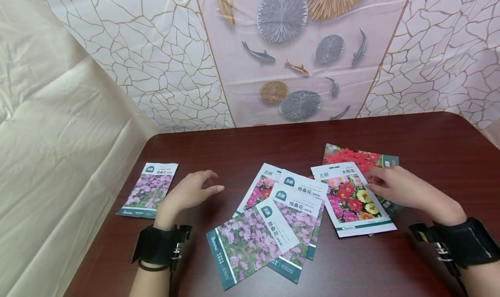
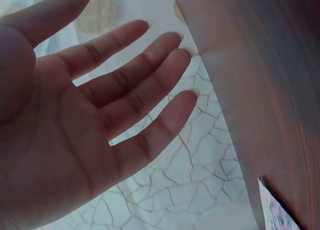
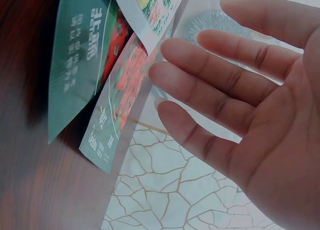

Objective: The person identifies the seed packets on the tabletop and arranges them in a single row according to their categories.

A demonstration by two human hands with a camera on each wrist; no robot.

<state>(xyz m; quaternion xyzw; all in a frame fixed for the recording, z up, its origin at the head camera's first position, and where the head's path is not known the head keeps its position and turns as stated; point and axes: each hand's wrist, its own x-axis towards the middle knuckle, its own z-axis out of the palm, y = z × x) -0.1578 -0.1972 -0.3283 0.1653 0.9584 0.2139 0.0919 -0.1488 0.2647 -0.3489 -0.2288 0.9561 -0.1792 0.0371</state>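
Observation:
My left hand hovers with relaxed, spread fingers, holding nothing. Just left of it lies a flower seed packet with lilac blooms, its corner also in the left wrist view. Between the hands is an overlapping pile: lilac seed packets on top, a pink-flowered seed packet partly covered at the back. My right hand is over the right-hand group, its palm bare in the right wrist view. There a mixed-colour seed packet overlaps a red-flowered seed packet; another green-edged packet shows beside them.
The packets lie on a dark reddish-brown table with rounded back corners. Behind it hangs a patterned cloth with fish and discs. A plain cream cloth runs along the left side. Black straps wrap both wrists.

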